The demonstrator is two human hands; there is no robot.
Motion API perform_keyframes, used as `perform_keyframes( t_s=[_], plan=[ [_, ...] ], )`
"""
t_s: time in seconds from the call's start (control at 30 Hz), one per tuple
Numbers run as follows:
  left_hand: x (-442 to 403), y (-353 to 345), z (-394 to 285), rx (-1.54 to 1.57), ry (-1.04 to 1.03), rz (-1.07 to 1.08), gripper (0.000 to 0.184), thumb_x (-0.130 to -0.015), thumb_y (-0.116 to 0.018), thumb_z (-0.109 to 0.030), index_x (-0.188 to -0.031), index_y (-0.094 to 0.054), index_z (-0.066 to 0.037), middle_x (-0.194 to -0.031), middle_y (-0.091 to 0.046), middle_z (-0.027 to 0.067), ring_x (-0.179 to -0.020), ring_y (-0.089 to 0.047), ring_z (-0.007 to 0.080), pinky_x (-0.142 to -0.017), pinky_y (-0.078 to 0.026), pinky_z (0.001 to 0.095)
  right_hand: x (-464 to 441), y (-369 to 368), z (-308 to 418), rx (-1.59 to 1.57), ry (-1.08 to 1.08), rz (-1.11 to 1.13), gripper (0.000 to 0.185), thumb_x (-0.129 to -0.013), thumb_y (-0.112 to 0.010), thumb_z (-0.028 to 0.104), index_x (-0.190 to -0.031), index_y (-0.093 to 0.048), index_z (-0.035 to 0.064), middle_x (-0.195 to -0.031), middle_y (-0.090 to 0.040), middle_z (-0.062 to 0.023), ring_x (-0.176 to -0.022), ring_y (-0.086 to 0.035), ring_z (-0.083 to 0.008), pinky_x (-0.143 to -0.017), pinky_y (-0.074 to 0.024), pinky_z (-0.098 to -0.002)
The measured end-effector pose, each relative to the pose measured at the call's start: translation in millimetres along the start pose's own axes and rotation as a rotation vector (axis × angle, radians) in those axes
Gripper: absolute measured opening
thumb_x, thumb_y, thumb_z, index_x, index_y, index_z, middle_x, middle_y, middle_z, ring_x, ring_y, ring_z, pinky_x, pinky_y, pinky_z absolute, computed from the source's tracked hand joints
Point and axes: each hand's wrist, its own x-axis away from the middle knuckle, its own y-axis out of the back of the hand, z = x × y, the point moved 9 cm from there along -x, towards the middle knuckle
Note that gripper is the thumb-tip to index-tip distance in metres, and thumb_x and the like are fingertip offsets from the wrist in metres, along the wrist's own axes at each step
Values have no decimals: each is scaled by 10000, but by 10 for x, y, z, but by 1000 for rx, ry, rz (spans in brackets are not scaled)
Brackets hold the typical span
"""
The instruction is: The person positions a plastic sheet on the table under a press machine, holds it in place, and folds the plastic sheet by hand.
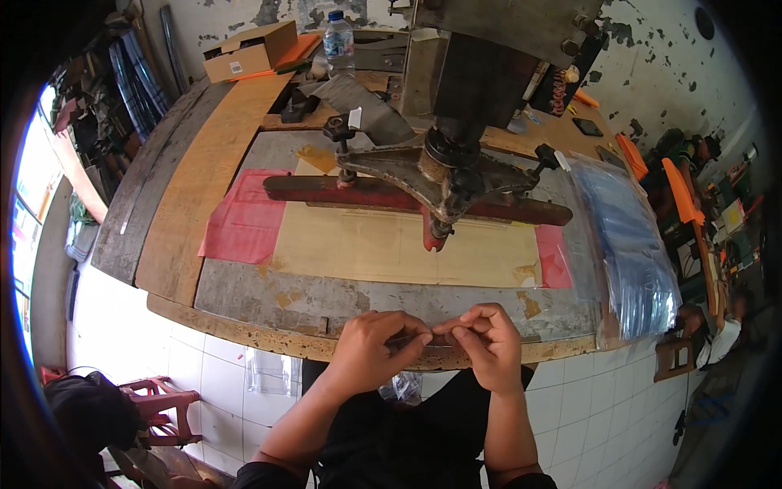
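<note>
Left hand [379, 346]: thumb near index, cannot tell if gripping anything
Right hand [490, 346]: curled just beside, grip likewise unclear
Yellow sheet [358, 257]: far of both hands, beneath red crossbar [318, 189]; probably light, fairly stiff, best taken by near edge
</note>
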Motion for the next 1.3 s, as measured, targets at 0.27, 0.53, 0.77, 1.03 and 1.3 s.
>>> perform_keyframes(
  t_s=[0.27,0.53,0.77,1.03,1.3],
  plan=[
    [-3,-19,9,-5,-13,11,133,-876,-810,-133,-884,-740,-20,-859,-772,103,-781,-758,275,-740,-572,366,-34,-97,20,213,2,4,305,-950,-735,-39,-1212,-583,-8,-1065,-772,-147,-961,-740,-149,-841,-574,-272],
    [-2,-1,15,58,28,-17,155,-875,-837,-144,-909,-757,-15,-873,-780,102,-804,-763,234,-765,-579,344,8,85,-2,87,69,-117,282,-919,-759,-75,-1128,-582,-8,-1005,-758,-139,-967,-747,-168,-830,-582,-270],
    [12,35,115,258,193,-19,156,-891,-839,-123,-948,-765,2,-867,-779,84,-805,-726,124,-747,-563,284,26,123,19,32,114,-171,266,-927,-744,-89,-1084,-554,10,-1021,-757,-162,-980,-751,-190,-858,-583,-284],
    [17,37,160,326,281,1,142,-905,-832,-128,-971,-790,-10,-862,-772,48,-774,-676,82,-712,-534,256,33,127,51,40,128,-213,297,-908,-751,-107,-1070,-537,21,-976,-740,-135,-932,-745,-179,-846,-581,-286],
    [26,54,184,314,286,-16,132,-900,-832,-122,-963,-795,-12,-858,-770,45,-765,-666,76,-699,-521,252,36,120,41,48,143,-193,264,-927,-748,-82,-1060,-541,13,-1007,-757,-172,-981,-758,-205,-869,-590,-299]
  ],
)
